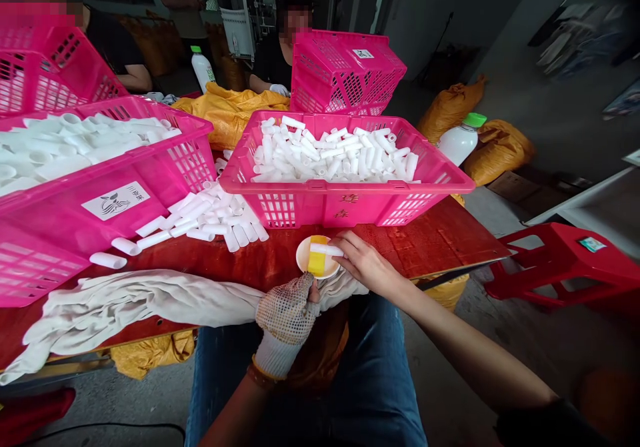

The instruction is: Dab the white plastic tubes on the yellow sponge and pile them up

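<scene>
My right hand [367, 260], bare, grips one end of a short white tube [333, 250] between thumb and fingers. A yellow strip [316, 261] lies against the tube's other end; whether it is wrapped around the tube I cannot tell. My left hand [290, 310], in a knitted work glove with a dotted palm, is closed with its fingertips at the strip's lower edge. Beneath both hands is a small pale round bowl [301, 255], its contents largely hidden. Loose white tubes [215, 217] lie in a heap on the table to the left.
Pink baskets full of white tubes stand ahead [305, 203] and at left [60, 217]. A tilted pink basket [345, 73] rises behind. Twisted pale cloth [150, 297] runs along the red table's [445, 233] near edge. Two people sit opposite. A red stool [565, 263] is at right.
</scene>
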Available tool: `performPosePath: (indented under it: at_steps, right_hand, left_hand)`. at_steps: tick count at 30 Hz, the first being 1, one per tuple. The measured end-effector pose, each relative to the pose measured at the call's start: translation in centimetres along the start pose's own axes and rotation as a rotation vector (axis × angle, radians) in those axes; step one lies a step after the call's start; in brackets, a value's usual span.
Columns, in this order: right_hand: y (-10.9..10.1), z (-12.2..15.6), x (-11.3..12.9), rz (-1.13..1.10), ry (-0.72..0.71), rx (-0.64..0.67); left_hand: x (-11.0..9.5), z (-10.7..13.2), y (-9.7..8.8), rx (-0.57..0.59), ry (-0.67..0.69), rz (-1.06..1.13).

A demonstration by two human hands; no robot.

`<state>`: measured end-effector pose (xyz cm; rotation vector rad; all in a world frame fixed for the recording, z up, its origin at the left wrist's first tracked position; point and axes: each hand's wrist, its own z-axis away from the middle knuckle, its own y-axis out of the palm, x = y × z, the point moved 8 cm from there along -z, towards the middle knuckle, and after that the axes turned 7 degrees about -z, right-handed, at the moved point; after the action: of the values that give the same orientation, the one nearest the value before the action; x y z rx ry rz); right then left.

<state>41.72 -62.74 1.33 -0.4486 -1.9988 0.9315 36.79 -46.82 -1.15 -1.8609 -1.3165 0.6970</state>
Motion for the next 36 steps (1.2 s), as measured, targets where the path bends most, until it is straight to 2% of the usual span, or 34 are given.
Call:
performPosePath:
  at_steps: [7, 12, 15, 17, 22, 24, 28, 33, 36]
  right_hand:
    - [0.44, 0.13, 0.39, 0.081, -0.020, 0.079]
    - [0.18, -0.06, 0.33, 0.059, 0.021, 0.045]
    - [0.41, -0.17, 0.44, 0.078, -0.006, 0.090]
    - [0.53, -0.25, 0.52, 0.095, -0.022, 0.122]
    - [0.14, -0.31, 0.48, 0.081, 0.002, 0.065]
    - [0.32, -0.25, 0.47, 0.089, 0.015, 0.087]
    - [0.72, -0.19, 0.47, 0.129, 0.048, 0.170]
    - [0.14, -0.16, 0.65, 0.113, 0.057, 0.091]
    - [0.21, -0.13, 0.95, 0.105, 0.027, 0.117]
  left_hand:
    - [0.00, 0.25, 0.33, 0.034, 0.009, 0.030]
    - [-0.16, 0.27, 0.32, 0.042, 0.021, 0.028]
    - [-0.17, 0.20, 0.52, 0.067, 0.018, 0.064]
    - [-0.06, 0.23, 0.51, 0.053, 0.008, 0.068]
    - [-0.01, 0.44, 0.15, -0.045, 0.015, 0.049]
    - [0.03, 0.49, 0.01, -0.077, 0.013, 0.068]
    - [0.07, 0.45, 0.21, -0.055, 0.001, 0.067]
    - [-0.11, 0.37, -0.13, -0.058, 0.003, 0.065]
    - [-0.23, 0.33, -0.34, -0.069, 0.018, 0.088]
